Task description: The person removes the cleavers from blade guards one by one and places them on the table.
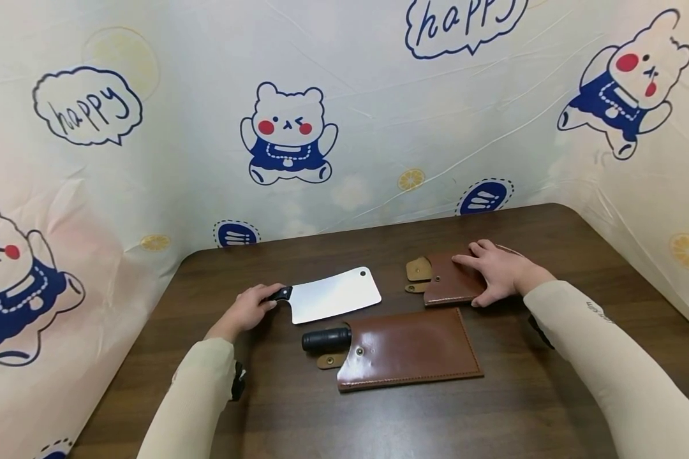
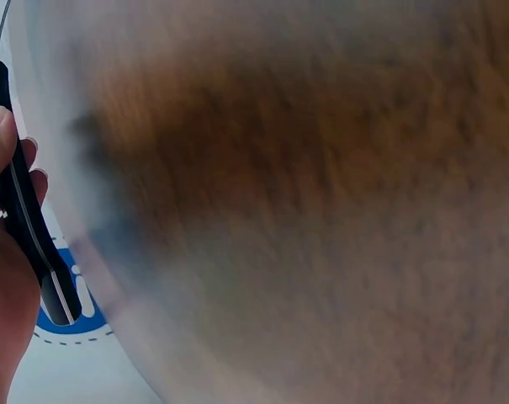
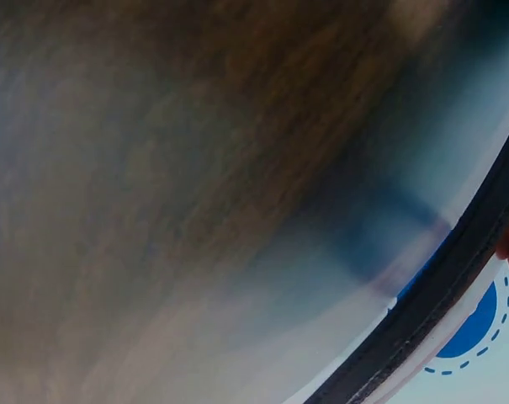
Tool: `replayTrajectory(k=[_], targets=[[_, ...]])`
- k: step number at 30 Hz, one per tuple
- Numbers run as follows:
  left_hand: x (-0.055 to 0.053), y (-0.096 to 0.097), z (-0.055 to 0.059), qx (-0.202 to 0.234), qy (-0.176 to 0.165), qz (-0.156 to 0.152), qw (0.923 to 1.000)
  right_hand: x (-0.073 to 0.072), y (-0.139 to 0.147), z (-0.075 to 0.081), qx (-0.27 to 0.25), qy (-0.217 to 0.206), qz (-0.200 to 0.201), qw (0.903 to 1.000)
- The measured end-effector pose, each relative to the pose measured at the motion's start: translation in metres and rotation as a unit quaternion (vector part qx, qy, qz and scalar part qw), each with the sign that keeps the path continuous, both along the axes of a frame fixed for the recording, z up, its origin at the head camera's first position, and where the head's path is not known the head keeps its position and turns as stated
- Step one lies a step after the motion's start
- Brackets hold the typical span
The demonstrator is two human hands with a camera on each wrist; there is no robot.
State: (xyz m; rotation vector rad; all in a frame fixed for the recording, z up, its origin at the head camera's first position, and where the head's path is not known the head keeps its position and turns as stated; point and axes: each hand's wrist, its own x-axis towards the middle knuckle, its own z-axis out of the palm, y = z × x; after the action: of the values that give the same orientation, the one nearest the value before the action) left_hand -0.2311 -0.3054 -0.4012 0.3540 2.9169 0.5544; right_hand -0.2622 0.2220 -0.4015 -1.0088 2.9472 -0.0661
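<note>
On the left, my left hand (image 1: 249,308) grips the black handle (image 2: 23,194) of a cleaver; its thumb and fingers wrap the handle in the left wrist view. The cleaver's shiny blade (image 1: 335,295) points right, with a hole at its far corner. To the right, my right hand (image 1: 499,273) spans a smaller brown leather sheath (image 1: 450,280), thumb at the near edge and fingers over the top and far side. Two tan snap straps (image 1: 418,269) stick out at its left end. The right wrist view shows a dark edge (image 3: 456,269) and only a sliver of fingers.
A larger brown leather sheath (image 1: 413,350) lies nearer, with a black handle (image 1: 325,340) protruding from its left end beside a tan strap (image 1: 330,361). Everything rests on a dark wooden table (image 1: 402,421). A printed cloth (image 1: 373,127) hangs behind and at the sides.
</note>
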Motion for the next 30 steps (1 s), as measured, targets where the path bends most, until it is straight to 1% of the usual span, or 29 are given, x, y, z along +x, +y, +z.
replayTrajectory(k=[5,9,11,17,20,25,30], targets=[[0.0,-0.004,-0.005,0.003,-0.006,0.007,1.0,-0.002,-0.002,-0.002,-0.002,-0.03,-0.01,0.9995],[-0.001,-0.006,-0.006,0.003,0.007,-0.008,0.9999,-0.003,-0.003,-0.004,-0.01,-0.058,-0.02,0.9981],[-0.002,-0.007,-0.006,0.0,0.011,-0.013,0.9999,-0.003,-0.003,-0.005,-0.014,-0.07,-0.02,0.9973],[-0.008,-0.009,-0.003,-0.006,-0.001,-0.019,0.9998,-0.003,-0.001,-0.007,-0.02,-0.099,-0.02,0.9947],[-0.011,-0.008,-0.004,-0.01,0.004,-0.028,0.9995,-0.003,-0.001,-0.007,-0.02,-0.122,-0.033,0.9918],[-0.014,-0.007,-0.005,-0.019,0.001,-0.023,0.9995,-0.002,-0.005,-0.005,-0.029,-0.164,-0.059,0.9842],[-0.015,-0.006,-0.005,-0.023,0.003,-0.028,0.9993,0.001,-0.006,-0.006,-0.056,-0.191,-0.063,0.978]])
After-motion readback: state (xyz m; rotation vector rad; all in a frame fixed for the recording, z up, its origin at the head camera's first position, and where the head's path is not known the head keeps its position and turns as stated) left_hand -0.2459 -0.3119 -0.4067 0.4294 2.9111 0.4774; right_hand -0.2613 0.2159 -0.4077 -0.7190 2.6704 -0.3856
